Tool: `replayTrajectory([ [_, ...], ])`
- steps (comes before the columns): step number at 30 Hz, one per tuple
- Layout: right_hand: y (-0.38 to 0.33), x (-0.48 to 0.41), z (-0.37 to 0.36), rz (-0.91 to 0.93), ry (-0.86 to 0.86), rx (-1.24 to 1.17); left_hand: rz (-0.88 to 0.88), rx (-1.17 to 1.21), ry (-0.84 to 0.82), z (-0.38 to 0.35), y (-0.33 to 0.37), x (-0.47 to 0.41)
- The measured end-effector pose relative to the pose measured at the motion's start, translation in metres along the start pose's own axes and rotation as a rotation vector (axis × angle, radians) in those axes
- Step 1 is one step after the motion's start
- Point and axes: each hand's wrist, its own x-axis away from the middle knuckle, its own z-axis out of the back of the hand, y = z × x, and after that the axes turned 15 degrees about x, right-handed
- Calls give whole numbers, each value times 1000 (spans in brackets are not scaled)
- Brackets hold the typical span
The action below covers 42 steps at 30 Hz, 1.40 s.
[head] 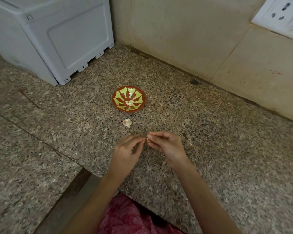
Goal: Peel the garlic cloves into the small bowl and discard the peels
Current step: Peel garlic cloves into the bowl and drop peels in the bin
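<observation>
A small red bowl (128, 99) with a green pattern stands on the speckled granite counter (210, 141), and a few peeled garlic cloves (130, 103) lie in its middle. Just in front of the bowl lies a small piece of a garlic bulb (127, 122) with its skin on. Nearer to me, my left hand (125, 152) and my right hand (166, 146) meet fingertip to fingertip above the counter. Both pinch a small garlic clove (147, 138) between them, which the fingers mostly hide.
A grey-white plastic appliance (46, 36) stands at the back left of the counter. Beige wall tiles (193, 31) close the back and right, with a white socket plate (281, 12) at the upper right. The counter's edge and red patterned clothing (130, 217) lie at the bottom.
</observation>
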Motion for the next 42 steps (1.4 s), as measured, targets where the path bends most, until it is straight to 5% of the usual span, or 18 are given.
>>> replayTrajectory([
  [13, 3, 2, 3, -100, -150, 33, 95, -47, 115, 7, -12, -6],
  [21, 12, -2, 7, -126, -43, -58, 156, -52, -44, -7, -13, 6],
  [31, 20, -3, 11, -111, -94, -73, 156, -8, -9, -12, -8, 4],
  [42, 15, -1, 17, 67, -71, 247, 249, 129, 69, -13, -4, 1],
])
